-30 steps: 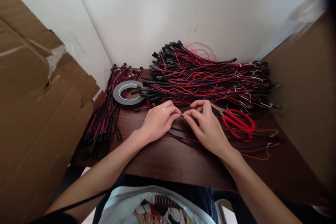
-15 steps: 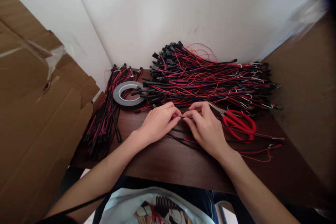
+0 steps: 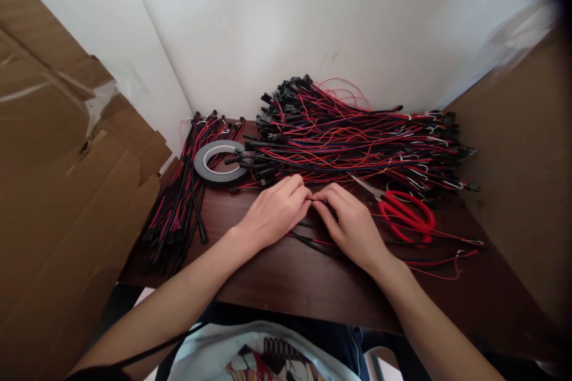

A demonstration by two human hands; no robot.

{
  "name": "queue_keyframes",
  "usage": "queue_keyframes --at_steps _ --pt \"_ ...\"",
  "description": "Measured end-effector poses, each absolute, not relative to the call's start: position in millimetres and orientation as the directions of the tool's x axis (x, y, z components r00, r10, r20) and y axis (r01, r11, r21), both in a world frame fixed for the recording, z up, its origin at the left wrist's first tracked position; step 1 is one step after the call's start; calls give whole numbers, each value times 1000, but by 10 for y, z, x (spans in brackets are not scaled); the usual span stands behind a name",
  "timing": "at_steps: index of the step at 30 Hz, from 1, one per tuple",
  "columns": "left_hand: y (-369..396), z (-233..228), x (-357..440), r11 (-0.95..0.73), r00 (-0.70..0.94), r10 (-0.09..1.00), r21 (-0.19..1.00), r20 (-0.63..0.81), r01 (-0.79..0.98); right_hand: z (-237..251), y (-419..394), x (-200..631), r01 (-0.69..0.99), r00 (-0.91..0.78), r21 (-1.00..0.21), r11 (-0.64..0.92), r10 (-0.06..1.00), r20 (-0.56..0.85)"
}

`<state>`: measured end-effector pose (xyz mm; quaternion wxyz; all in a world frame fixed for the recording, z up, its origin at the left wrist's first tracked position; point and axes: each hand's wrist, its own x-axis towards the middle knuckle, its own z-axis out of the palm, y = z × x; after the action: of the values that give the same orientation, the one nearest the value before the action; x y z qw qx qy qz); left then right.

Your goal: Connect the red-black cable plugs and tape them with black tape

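My left hand [image 3: 279, 208] and my right hand [image 3: 351, 226] meet fingertip to fingertip over the table, both pinched closed on a thin black cable. Only a short bit of it shows between the fingertips; the rest is mostly hidden by my hands. Below them a black cable with red wires [image 3: 313, 242] lies on the tabletop, its wire ends [image 3: 460, 254] reaching out to the right. Just right of my right hand rest red-handled scissors [image 3: 406, 214], blades toward the upper left. A roll of grey tape [image 3: 203, 171] lies beyond my left hand.
A large pile of red and black wire harnesses [image 3: 357, 137] lies along the back of the dark wooden table [image 3: 286, 280]. A smaller cable bundle [image 3: 179, 208] is at the left. Cardboard panels [image 3: 67, 238] stand on both sides, with a white wall [image 3: 277, 24] behind.
My right hand's fingers have curled in and come closer to the left fingertips, uncovering more of the scissor blades. The view has shifted slightly.
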<state>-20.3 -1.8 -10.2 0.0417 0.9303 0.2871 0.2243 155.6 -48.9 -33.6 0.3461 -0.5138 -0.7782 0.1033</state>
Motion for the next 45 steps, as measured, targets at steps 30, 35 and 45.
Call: queue_keyframes --at_steps 30,35,45 --pt "0 -145 -210 -794 691 607 345 392 501 -306 -499 1531 683 -199 -538 494 835 514" --pt "0 -120 -215 -813 694 582 340 425 473 -302 -493 1549 690 -178 -549 471 846 502" --pt "27 -140 -233 -837 717 547 274 432 473 -294 -500 1554 675 -194 -532 511 819 540"
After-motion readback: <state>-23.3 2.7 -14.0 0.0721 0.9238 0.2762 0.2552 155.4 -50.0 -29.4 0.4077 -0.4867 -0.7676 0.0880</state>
